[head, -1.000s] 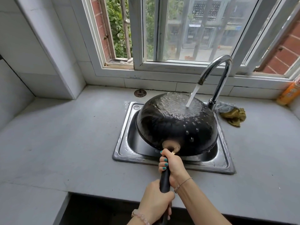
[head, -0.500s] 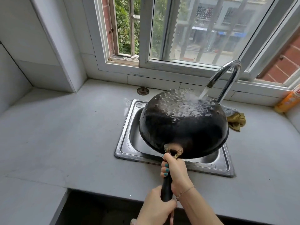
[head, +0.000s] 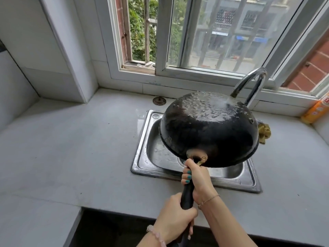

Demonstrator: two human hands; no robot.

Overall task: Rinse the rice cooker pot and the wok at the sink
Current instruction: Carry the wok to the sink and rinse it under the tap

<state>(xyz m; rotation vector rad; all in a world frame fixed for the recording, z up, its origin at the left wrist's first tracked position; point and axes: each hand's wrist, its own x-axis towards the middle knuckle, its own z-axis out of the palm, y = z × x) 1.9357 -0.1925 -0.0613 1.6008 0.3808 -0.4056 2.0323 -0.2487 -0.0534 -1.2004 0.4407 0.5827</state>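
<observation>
My right grip (head: 196,179) is wrapped around the handle (head: 187,196) just below the bowl of the wok (head: 208,132). My left grip (head: 175,222) clasps the same handle lower down, nearer me. The wok hangs beyond both, bottom-up and tilted over the sink (head: 142,139). Water (head: 228,101) from the tap (head: 249,81) strikes its far side.

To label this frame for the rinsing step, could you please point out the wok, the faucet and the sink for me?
wok (head: 210,136): head view, on its wet upturned underside.
faucet (head: 256,90): head view, on its upright stem.
sink (head: 141,154): head view, on its left rim.
</observation>
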